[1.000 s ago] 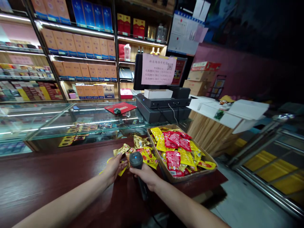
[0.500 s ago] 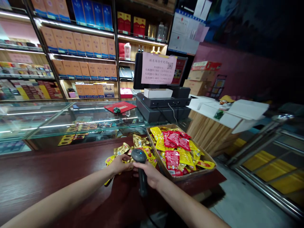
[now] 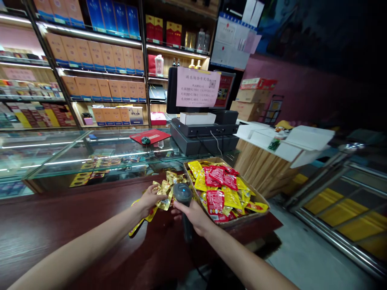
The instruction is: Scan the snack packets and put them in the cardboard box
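In my right hand (image 3: 195, 215) is a dark barcode scanner (image 3: 183, 195), held upright by its handle, with a small blue light on top. My left hand (image 3: 150, 201) is closed on a gold snack packet (image 3: 165, 200) just left of the scanner head. More gold snack packets (image 3: 173, 177) lie behind it on the dark red counter (image 3: 90, 225). Yellow packets (image 3: 135, 228) stick out beneath my left wrist. Right of the scanner stands a shallow cardboard box (image 3: 256, 219) heaped with red packets (image 3: 215, 202) and yellow packets (image 3: 232, 199).
Behind the counter is a glass display case (image 3: 105, 161) bearing a computer mouse (image 3: 145, 140) on a red mat (image 3: 160, 137). A monitor with a pink paper sign (image 3: 196, 86) stands on a black cash drawer (image 3: 205, 143). A metal railing (image 3: 317, 185) is at right.
My left hand has drawn slightly back and raised a gold packet into view. The scanner has moved a little right, and the whole view has shifted slightly.
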